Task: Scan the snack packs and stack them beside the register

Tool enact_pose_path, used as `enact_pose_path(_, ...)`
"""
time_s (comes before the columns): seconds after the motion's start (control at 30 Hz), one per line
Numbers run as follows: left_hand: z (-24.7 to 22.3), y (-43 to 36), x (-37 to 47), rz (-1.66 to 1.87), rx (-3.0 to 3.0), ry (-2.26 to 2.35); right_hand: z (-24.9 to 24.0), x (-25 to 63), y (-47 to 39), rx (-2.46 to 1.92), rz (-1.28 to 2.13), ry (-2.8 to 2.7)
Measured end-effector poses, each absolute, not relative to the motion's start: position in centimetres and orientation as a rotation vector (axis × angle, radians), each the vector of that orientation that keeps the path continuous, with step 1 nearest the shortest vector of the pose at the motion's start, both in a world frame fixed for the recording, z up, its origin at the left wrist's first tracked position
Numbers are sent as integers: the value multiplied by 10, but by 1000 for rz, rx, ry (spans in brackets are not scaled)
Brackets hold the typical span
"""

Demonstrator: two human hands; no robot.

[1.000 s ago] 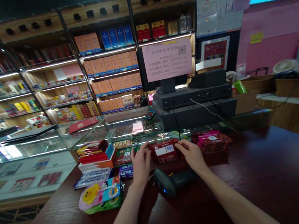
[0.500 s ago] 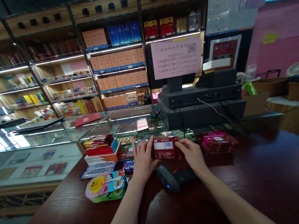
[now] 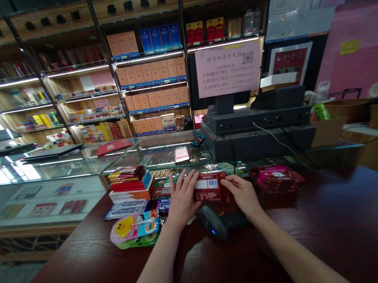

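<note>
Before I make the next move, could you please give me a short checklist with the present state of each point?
1. Right hand has its fingers on the right end of the red packet: ok.
2. Left hand presses the packet firmly: cannot tell; its spread fingers are at the left end.
3. Barcode faces the camera, uncovered: ok.
4. Whole scanner is in plain view: not ok; the right hand hides the end of its handle.
5. Pink packet is apart from the right hand: ok.
6. Red packet is sealed all round: cannot tell; its left end is hidden.
</note>
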State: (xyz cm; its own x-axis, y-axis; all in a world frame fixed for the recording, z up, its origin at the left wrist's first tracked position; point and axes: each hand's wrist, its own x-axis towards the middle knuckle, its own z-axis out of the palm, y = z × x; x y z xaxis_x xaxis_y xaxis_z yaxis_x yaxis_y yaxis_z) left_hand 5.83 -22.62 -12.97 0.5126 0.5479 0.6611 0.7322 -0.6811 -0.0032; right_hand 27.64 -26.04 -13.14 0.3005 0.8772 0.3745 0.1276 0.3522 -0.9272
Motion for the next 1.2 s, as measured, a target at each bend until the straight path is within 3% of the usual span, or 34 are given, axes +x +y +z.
enact_pose_path(0.4, -131, -224, 50, -985, -2398, -1123, -132, 297, -263, -1139, 775, -1191)
enact_pose_path(0.73, -129, -220, 38, -1064, -2240, -1251, -114, 342, -298, -1351, 1060, -1855)
enact_pose_path(1.0, -131, -218, 32, -1070, -2166, -1325, -118, 316, -302, -1641, 672, -2340)
enact_pose_path(1.2, -131, -216, 28, -1062, -2145, -1366, -126, 312, -300, -1529, 610, -2377)
